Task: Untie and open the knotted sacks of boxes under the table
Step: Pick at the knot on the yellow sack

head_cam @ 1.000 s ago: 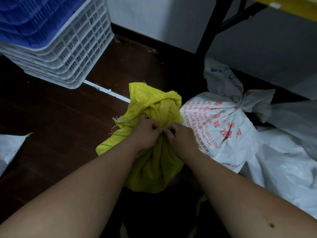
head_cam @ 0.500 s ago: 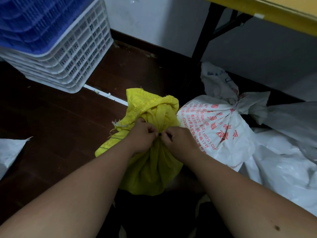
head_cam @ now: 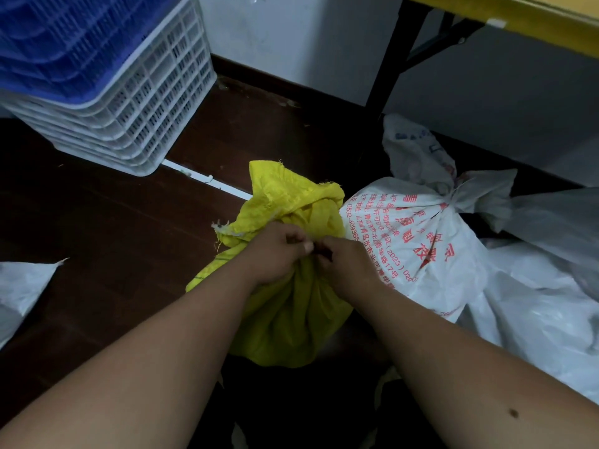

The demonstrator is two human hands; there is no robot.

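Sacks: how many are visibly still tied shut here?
2. The yellow sack sits in the middle, both hands at its neck. The white sack with red print lies just right of it, knotted on top. More white sacking further right may hide other knots.

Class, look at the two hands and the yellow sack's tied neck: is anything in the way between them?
Nothing visible. The left hand and right hand already grip the yellow sack at its gathered neck; the white printed sack lies beside it, to the right.
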